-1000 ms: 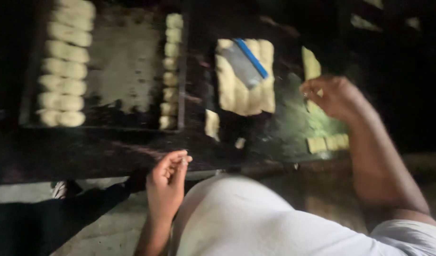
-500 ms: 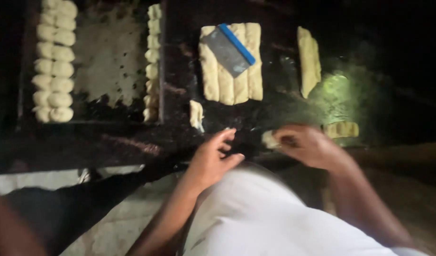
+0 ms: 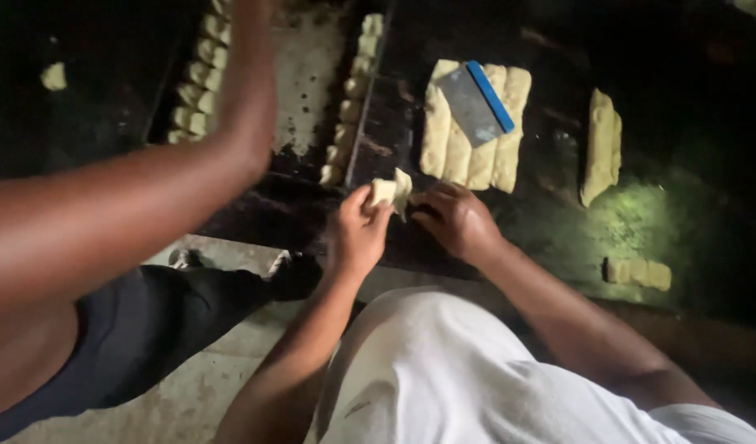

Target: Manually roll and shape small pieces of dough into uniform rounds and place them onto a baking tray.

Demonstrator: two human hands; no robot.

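Head view: left hand [image 3: 357,234] and right hand [image 3: 454,220] pinch dough piece [image 3: 391,192] at table edge [image 3: 255,226].

One head camera looks steeply down (close) over a dark worktable [image 3: 559,230].

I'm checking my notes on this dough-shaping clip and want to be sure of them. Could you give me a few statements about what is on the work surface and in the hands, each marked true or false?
1. Both hands, the left hand and the right hand, are on one small piece of dough. True.
2. The scraper lies on the bare table. False: it rests on the slab of dough strips.
3. The scraper has a blue handle edge. True.
4. The tray is bare of dough. False: rows of dough pieces lie along its sides.
5. Another person's arm reaches over the tray from the left. True.
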